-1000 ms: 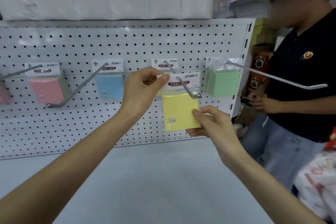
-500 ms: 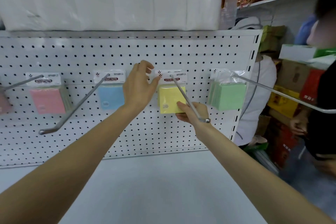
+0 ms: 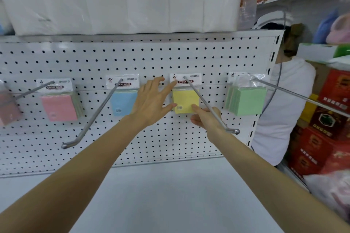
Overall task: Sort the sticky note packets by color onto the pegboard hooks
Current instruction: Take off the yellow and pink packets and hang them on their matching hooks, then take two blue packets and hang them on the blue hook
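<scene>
- Two hands meet at the yellow packet [image 3: 184, 100], which hangs on its hook [image 3: 208, 104], slid right back against the pegboard [image 3: 132, 58] between blue and green.
- Left hand [image 3: 153, 100] — fingers spread and straight, tips on the packet's white header card, thumb at the pad's left edge. I judge it is pressing the packet flat to the back of the hook.
- Right hand [image 3: 206, 119] reaches in under the hook, fingers extended, index tip on the pad's lower right corner, thumb free below it — steadying, not gripping.
- Each hook carries one colour: pink packets [image 3: 58, 107] several deep, blue packet [image 3: 123, 103] with one showing, green packets [image 3: 246, 101] in a thick stack. How many yellow ones lie behind the front one I cannot tell.
- Long hooks with packets at the back probably leave room in front for more.
- White bundles [image 3: 123, 0] sit above the pegboard, and red boxes [image 3: 322, 138] fill the shelving to the right.
</scene>
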{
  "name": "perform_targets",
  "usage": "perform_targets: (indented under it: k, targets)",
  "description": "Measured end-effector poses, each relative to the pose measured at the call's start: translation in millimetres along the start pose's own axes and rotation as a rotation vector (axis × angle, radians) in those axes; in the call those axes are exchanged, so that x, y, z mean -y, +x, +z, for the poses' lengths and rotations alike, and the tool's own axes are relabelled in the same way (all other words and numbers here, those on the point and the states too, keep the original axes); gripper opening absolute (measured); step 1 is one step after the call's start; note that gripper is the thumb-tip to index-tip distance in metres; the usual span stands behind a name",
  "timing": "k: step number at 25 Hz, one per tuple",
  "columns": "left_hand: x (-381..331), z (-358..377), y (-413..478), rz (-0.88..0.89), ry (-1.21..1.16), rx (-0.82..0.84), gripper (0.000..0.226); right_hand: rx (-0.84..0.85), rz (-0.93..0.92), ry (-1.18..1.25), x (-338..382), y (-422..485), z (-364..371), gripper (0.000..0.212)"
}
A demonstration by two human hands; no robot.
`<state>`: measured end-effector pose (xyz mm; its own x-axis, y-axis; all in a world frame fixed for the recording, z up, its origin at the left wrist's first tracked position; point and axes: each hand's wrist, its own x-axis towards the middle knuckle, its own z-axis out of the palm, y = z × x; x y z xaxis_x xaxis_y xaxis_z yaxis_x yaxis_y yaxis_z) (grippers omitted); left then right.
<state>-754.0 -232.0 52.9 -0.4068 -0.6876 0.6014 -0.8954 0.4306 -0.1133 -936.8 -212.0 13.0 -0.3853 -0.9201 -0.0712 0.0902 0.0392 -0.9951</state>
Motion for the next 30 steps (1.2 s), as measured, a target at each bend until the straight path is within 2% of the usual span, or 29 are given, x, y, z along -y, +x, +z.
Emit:
perform_targets:
  k: [3, 4, 8, 10, 13, 19, 23, 30]
  targets:
    - [2, -4, -15, 0.007, 0.029, 0.036, 0.073, 0.012, 0.015, -0.032, -1, -13, -7, 0.047]
    - [4, -7, -23, 0.018, 0.033, 0.057, 0.076, 0.007, -0.029, -0.155, -1, -22, -9, 0.052]
    - [15, -24, -64, 0.072, -0.013, 0.136, 0.077, 0.049, -0.350, -0.941, -4, -71, -21, 0.064]
    - [27, -42, -94, 0.087, -0.040, 0.142, 0.070, 0.111, -0.470, -1.218, -4, -103, -19, 0.070]
    - [58, -73, -151, 0.144, 0.007, 0.131, 0.067, 0.167, -0.542, -1.535, 0, -160, 6, 0.071]
    - [162, -149, -292, 0.136, 0.033, 0.178, 0.078, 0.250, -0.577, -1.638, -19, -305, 116, 0.071]
    - [252, -202, -392, 0.035, 0.099, 0.212, 0.068, 0.378, -0.613, -1.634, -30, -376, 212, 0.072]
    - [408, -298, -491, -0.201, 0.243, 0.236, 0.076, 0.564, -0.752, -1.532, -11, -450, 376, 0.072]
